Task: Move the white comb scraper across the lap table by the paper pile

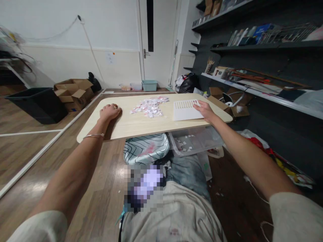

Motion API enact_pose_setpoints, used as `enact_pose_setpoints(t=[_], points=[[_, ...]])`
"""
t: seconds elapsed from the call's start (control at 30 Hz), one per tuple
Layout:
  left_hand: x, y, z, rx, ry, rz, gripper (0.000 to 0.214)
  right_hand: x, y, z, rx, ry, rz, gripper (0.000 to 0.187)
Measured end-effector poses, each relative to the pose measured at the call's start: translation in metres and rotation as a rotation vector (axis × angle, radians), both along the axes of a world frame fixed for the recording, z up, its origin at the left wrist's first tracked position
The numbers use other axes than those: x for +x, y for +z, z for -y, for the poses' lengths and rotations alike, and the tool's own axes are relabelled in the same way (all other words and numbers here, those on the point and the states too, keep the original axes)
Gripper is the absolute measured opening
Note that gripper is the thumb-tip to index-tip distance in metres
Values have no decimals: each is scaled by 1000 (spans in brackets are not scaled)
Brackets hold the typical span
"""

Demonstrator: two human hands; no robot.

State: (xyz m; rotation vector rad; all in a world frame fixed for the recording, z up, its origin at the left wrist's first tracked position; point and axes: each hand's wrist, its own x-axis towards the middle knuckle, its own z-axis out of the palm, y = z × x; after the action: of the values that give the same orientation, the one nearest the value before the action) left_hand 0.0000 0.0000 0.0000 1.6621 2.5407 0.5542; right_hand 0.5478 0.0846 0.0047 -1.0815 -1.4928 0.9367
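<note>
A low pale wooden table (141, 126) stands over my legs. My left hand (109, 111) rests on its left part, fingers curled in a loose fist, nothing visible in it. My right hand (205, 110) lies flat with fingers stretched out on the right edge of a white slotted tray (185, 110). Between the hands lies a heap of several small white and pink packets (150, 106). A thin bracelet (94, 135) circles my left wrist.
A clear plastic bin (194, 143) with small pieces and a patterned cushion (146, 148) sit under the table. Cardboard boxes (73, 92) and a black bin (35, 104) stand far left. Dark shelves (252, 67) with clutter line the right wall. A door (157, 40) is behind.
</note>
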Motion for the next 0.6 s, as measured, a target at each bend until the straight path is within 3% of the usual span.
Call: enact_pose_setpoints(t=[0.23, 0.43, 0.6], points=[[1, 1, 0, 3, 36, -9, 72, 16, -5, -2, -115, 159, 79, 74], [3, 2, 2, 10, 38, -9, 71, 15, -4, -2, -52, 1, -37, 62], [1, 1, 0, 22, 28, -14, 72, 8, -1, 4, -84, 88, -17, 63]])
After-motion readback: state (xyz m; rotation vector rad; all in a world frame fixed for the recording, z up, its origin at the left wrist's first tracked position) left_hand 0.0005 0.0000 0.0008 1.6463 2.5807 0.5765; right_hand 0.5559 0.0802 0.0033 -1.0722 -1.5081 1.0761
